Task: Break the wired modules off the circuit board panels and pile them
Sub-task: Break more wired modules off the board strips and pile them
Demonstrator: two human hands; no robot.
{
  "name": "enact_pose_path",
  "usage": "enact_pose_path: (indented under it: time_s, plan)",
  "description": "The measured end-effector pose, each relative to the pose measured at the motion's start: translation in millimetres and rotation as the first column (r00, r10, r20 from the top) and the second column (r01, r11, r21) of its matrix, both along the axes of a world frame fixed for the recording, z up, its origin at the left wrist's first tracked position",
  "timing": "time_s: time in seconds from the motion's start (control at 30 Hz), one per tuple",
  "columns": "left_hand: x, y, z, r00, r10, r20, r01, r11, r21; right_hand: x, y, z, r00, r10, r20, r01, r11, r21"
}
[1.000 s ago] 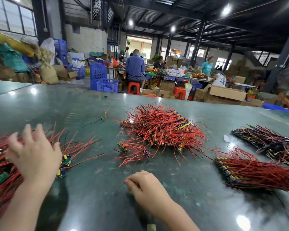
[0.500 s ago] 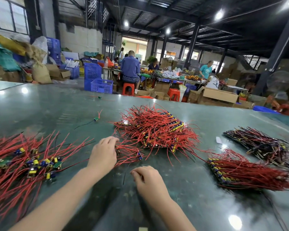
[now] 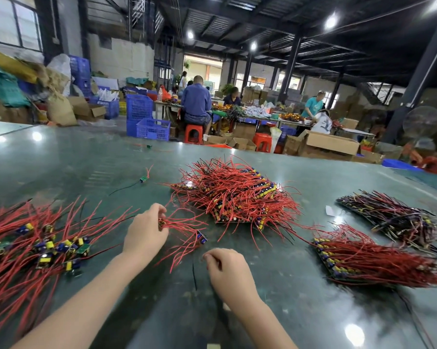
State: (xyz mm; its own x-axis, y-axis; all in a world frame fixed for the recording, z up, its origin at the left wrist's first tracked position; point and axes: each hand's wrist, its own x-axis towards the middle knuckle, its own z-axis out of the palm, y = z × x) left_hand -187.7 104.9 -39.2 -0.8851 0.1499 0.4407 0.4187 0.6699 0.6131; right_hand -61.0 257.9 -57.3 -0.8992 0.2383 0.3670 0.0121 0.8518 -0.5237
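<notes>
Fingers on wired strip — L hand

Glossy green table; plastic-coated red wires

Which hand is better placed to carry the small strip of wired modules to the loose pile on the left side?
Probably the left hand: its fingers already pinch the strip, and the loose pile lies on its side. The right hand rests curled, holding nothing.
</notes>
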Motion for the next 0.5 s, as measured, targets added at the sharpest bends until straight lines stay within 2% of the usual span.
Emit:
enact_pose_path:
  time_s: [0.03,0.07,0.13,0.17,0.23,0.3,0.33,0.4,0.5]
  plan:
    - [1,-4,0,1.000,0.014,-0.015,-0.014,1.000,-0.006,0,1,1,1.000,-0.025,-0.012,0.024,0.999,-0.041]
    - [3,-9,1,0.999,0.038,-0.018,-0.039,0.996,-0.079,-1,3,2,0.999,-0.041,-0.024,0.039,0.996,-0.077]
    - [7,-13,3,0.994,0.111,0.002,-0.101,0.912,-0.398,-2,5,3,0.998,-0.044,-0.042,0.039,0.993,-0.113]
    - [9,-13,3,0.992,0.122,0.017,-0.096,0.859,-0.502,-2,6,3,0.998,-0.040,-0.046,0.034,0.993,-0.113]
    - [14,-8,5,1.000,0.025,0.003,-0.020,0.883,-0.469,-2,6,3,0.998,-0.035,-0.048,0.030,0.994,-0.102]
    - [17,4,9,0.983,-0.152,-0.098,0.103,0.917,-0.384,-2,5,2,0.998,-0.029,-0.051,0.024,0.994,-0.103]
    - [19,11,10,0.963,-0.235,-0.131,0.165,0.901,-0.400,-1,4,1,0.999,-0.022,-0.045,0.018,0.995,-0.097]
    - [20,24,9,0.946,-0.314,-0.085,0.239,0.847,-0.474,-1,3,1,1.000,-0.001,-0.025,-0.001,0.998,-0.066]
    - [21,37,4,0.960,-0.279,0.018,0.230,0.752,-0.617,-1,4,2,1.000,0.015,-0.026,-0.016,0.999,-0.046]
